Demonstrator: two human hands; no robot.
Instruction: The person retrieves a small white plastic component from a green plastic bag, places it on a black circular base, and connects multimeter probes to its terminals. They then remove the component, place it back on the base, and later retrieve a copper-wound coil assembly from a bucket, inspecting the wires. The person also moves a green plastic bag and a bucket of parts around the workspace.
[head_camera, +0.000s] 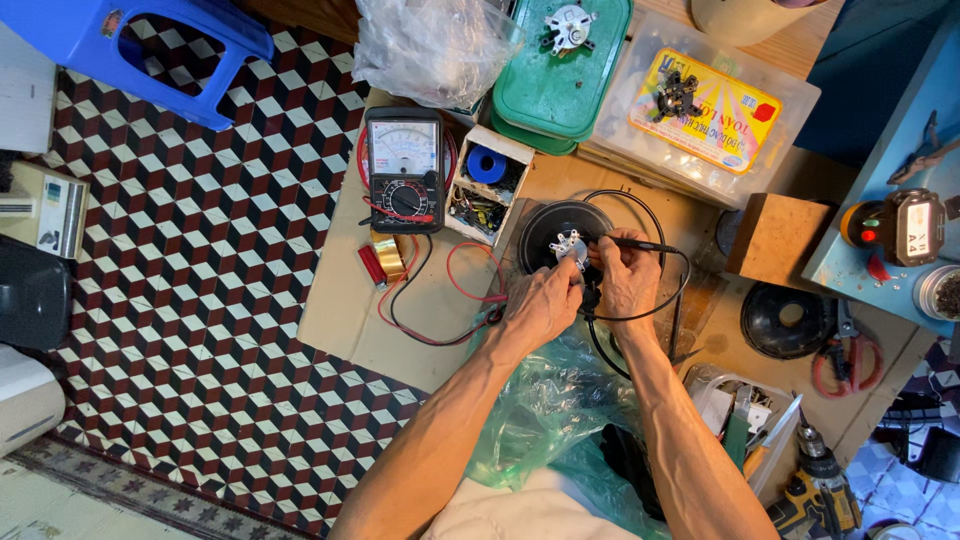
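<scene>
My left hand (540, 300) grips a small metal switch-like part (570, 245) over a round black disc (560, 230) on the worktable. My right hand (628, 275) holds a black meter probe (645, 244) with its tip against that metal part. The probe's black lead loops around the disc. A red lead (470, 290) runs from near my left hand back toward the analog multimeter (405, 170), which lies face up at the left of the bench.
A small open box with a blue spool (488, 182) stands beside the meter. Green lidded tubs (560, 75), a clear box with a yellow card (705, 110), a wooden block (775, 237), red-handled scissors (845, 360), a cordless drill (820, 480) and a green plastic bag (545, 410) surround me.
</scene>
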